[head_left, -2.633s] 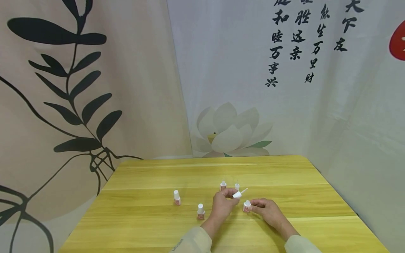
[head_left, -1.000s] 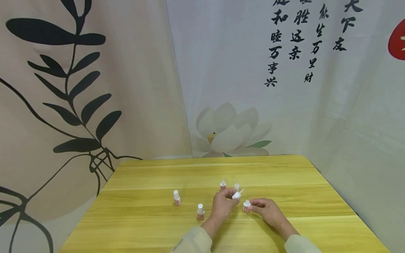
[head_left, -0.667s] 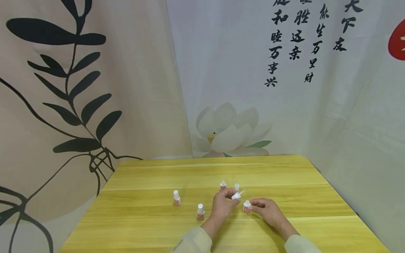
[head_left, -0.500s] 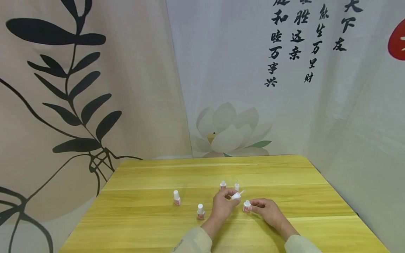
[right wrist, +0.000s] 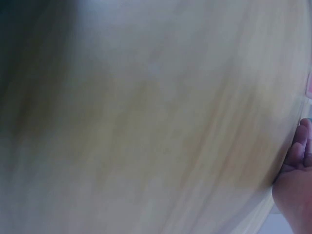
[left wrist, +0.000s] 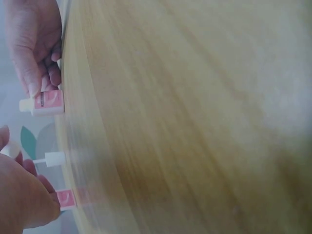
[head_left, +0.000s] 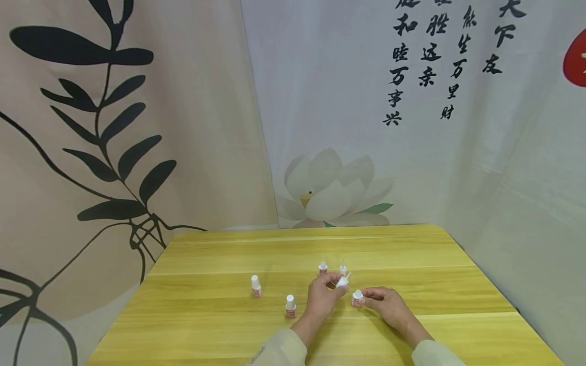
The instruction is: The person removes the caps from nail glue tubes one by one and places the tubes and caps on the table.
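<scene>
My left hand [head_left: 321,299] pinches a white brush cap [head_left: 342,282] between thumb and fingers, its thin brush stem pointing up and to the right. Just right of it, my right hand [head_left: 389,306] grips a small pink-labelled bottle [head_left: 357,300] by its side. The bottle stands upright on the table, its white neck uncapped. In the left wrist view the fingers of the right hand [left wrist: 36,48] meet the bottle [left wrist: 48,103] near its shoulder. The right wrist view shows only part of the right hand [right wrist: 297,180] at its edge.
Behind the left hand stand another uncapped bottle [head_left: 322,268] and a second brush cap [head_left: 343,270], set upside down with its stem up. Two capped bottles, one farther left [head_left: 256,286] and one nearer [head_left: 290,306], stand on the wooden table [head_left: 206,325]. A printed curtain hangs behind.
The brush cap in my left hand has tilted, its stem swinging from pointing rightward to more upward. The right hand and its bottle have stayed in place.
</scene>
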Tool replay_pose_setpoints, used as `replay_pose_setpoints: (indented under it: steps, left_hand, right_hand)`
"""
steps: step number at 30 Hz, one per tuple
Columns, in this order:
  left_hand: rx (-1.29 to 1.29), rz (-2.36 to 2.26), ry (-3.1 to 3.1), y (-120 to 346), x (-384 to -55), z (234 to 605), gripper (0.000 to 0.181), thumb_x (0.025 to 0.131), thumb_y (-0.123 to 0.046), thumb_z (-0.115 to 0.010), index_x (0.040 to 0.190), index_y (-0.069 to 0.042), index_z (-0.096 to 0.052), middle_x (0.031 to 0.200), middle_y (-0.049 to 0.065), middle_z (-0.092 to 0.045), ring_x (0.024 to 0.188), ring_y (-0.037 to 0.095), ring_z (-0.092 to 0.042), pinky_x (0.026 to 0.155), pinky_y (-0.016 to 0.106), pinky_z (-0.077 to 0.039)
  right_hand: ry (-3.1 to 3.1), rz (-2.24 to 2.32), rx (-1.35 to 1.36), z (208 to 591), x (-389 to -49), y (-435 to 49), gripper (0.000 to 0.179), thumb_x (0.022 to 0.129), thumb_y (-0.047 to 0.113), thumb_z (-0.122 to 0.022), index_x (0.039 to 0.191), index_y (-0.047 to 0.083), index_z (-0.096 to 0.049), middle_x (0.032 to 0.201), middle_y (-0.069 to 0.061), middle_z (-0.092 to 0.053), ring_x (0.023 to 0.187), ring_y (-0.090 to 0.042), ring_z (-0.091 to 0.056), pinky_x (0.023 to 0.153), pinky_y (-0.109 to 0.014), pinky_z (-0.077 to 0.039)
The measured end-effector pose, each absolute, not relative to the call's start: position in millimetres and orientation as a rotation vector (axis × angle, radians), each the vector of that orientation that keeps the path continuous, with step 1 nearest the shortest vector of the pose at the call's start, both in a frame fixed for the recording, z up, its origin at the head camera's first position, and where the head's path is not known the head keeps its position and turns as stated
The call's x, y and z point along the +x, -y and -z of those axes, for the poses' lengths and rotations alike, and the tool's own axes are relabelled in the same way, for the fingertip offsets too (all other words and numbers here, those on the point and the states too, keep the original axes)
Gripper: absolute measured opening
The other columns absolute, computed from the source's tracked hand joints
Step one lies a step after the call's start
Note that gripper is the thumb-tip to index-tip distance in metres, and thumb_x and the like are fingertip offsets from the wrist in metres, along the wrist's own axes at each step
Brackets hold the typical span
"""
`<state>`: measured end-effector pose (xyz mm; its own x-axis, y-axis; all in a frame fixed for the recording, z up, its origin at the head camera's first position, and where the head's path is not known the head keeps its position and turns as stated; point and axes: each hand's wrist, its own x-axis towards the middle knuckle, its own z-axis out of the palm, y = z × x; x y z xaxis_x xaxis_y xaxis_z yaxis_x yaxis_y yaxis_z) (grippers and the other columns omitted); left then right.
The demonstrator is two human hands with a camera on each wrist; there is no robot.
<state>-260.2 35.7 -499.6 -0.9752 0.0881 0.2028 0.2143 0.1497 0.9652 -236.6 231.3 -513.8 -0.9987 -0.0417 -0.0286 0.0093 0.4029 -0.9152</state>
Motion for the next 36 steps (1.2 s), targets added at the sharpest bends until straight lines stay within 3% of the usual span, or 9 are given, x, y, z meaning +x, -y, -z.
replay_pose_setpoints:
  steps: [14, 25, 36]
  left_hand:
    - [-0.299, 1.967, 2.323, -35.0, -259.9, 498.3, 0.017, 0.079, -0.006, -0.081, 0.094, -0.008, -0.073, 0.087, -0.004, -0.066, 0.082, 0.011, -0.054, 0.069, 0.025, -0.047]
    - [-0.301, 1.963, 2.336, -34.1, -258.3, 497.5, 0.022, 0.081, -0.008, -0.080, 0.102, -0.006, -0.073, 0.087, -0.004, -0.065, 0.085, 0.013, -0.055, 0.070, 0.025, -0.048]
    - [-0.298, 1.960, 2.343, -34.5, -258.2, 497.1, 0.015, 0.081, -0.010, -0.080, 0.094, -0.008, -0.073, 0.086, -0.003, -0.064, 0.086, 0.014, -0.057, 0.071, 0.026, -0.048]
  right_hand:
    - [-2.609, 1.674, -0.076, 513.5, -238.0, -231.6, 0.026, 0.088, 0.029, -0.076, 0.105, 0.010, -0.075, 0.108, -0.004, -0.072, 0.103, -0.019, -0.062, 0.095, -0.048, -0.045]
    - [-2.597, 1.685, -0.076, 513.6, -236.7, -232.1, 0.027, 0.088, 0.029, -0.076, 0.106, 0.009, -0.075, 0.109, -0.005, -0.071, 0.106, -0.022, -0.062, 0.096, -0.054, -0.043]
    - [-2.604, 1.675, -0.065, 512.7, -236.2, -231.8, 0.028, 0.088, 0.029, -0.075, 0.107, 0.009, -0.075, 0.111, -0.005, -0.071, 0.105, -0.022, -0.062, 0.096, -0.053, -0.044]
